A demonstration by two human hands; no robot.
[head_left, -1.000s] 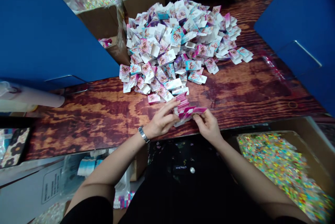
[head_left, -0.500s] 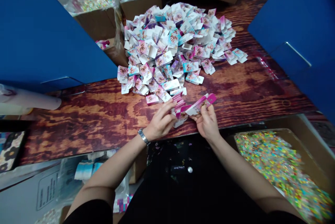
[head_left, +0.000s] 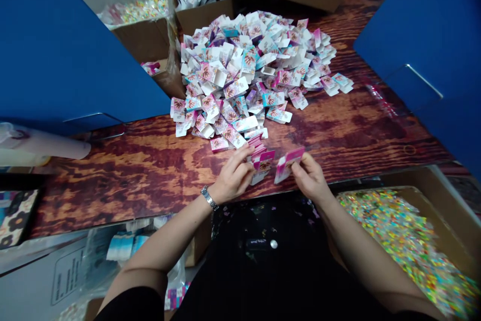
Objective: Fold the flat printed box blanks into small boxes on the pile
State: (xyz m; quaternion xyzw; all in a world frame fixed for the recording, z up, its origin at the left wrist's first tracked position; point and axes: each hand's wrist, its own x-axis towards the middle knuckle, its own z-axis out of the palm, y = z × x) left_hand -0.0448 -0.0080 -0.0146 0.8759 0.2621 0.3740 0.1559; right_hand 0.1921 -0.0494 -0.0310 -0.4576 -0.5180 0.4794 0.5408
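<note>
Near the front edge of the wood-grained table, my left hand grips a stack of flat pink-and-white cartons, its fingers along the stack's left side. Just to the right, my right hand pinches a small flattened pink carton between thumb and fingers, apart from the stack. Its printed front is partly covered by my fingers. Beyond both hands lies a large heap of small opened-out cartons in white, pink, blue and purple, some with flaps sticking out.
Blue panels with metal handles stand at left and right. A pale bottle lies at the left. At lower right, a box holds colourful wrapped pieces. Cardboard boxes stand behind the heap.
My right hand has moved slightly right and down, drawing its carton away from the stack and tilting it more upright. My left hand stays on the stack.
</note>
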